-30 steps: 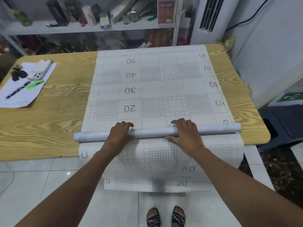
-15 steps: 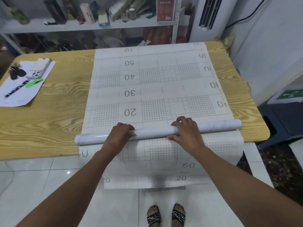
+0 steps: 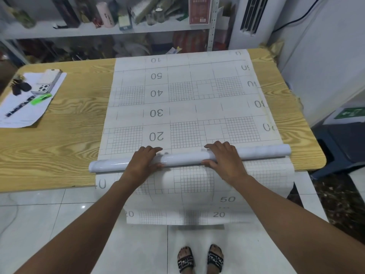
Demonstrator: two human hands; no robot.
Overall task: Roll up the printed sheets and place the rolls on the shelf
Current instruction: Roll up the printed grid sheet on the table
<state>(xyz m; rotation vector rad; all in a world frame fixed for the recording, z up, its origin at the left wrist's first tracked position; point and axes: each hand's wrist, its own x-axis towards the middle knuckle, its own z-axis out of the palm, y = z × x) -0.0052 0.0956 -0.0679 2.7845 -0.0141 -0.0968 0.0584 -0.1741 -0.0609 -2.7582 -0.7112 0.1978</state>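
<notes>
A white printed sheet (image 3: 185,107) with grids and numbers lies flat across the wooden table (image 3: 59,147). Near the table's front edge lies a glossy white roll (image 3: 183,158) of the sheet, reaching from left to right. My left hand (image 3: 143,162) grips the roll left of its middle, fingers over the top and thumb underneath. My right hand (image 3: 225,159) grips it right of the middle the same way. Below the roll, more of the sheet (image 3: 197,196) hangs over the table edge toward the floor. The shelf (image 3: 98,30) stands behind the table.
A phone (image 3: 47,81), keys (image 3: 19,87), a green marker (image 3: 40,98) and a pen lie on paper (image 3: 25,107) at the table's left. The shelf holds bottles, boxes and clutter. An air conditioner unit (image 3: 254,16) stands at the back right. A dark stool (image 3: 343,147) sits right of the table.
The roll and both hands stay at nearly the same spot near the front edge. More of the sheet's far end, with the number 10, has come into view.
</notes>
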